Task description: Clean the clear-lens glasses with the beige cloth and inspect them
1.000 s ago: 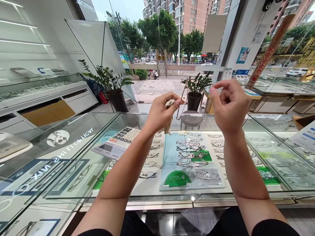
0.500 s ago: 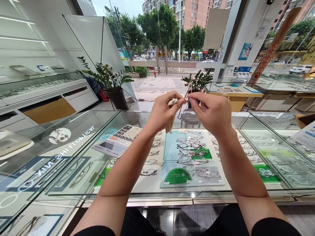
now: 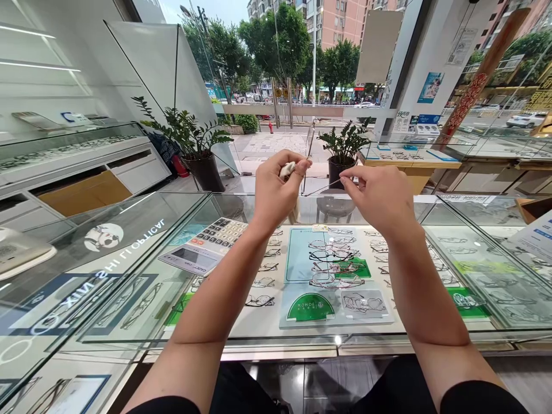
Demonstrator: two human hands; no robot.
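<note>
A pair of eyeglasses (image 3: 310, 142) is held up above the glass counter, seen nearly edge-on. Its rim is pinched between thumb and finger of my left hand (image 3: 276, 190), which also has a pale cloth (image 3: 287, 170) bunched in its fingers; part of the cloth hangs below the palm. My right hand (image 3: 379, 198) pinches the end of one thin temple arm, which stretches out to the right from the frame. Under the hands, several eyeglass frames (image 3: 334, 256) lie in a column inside the glass display case (image 3: 263, 339).
A calculator (image 3: 204, 247) rests on the glass top at left, and a white device (image 3: 23, 253) sits at the far left edge. Papers (image 3: 537, 244) lie at right. Beyond the counter are a stool (image 3: 334, 208) and potted plants (image 3: 207, 172).
My hands have moved apart: the left went slightly left and up, the right slightly right. One temple arm now swings out between them in my right fingers.
</note>
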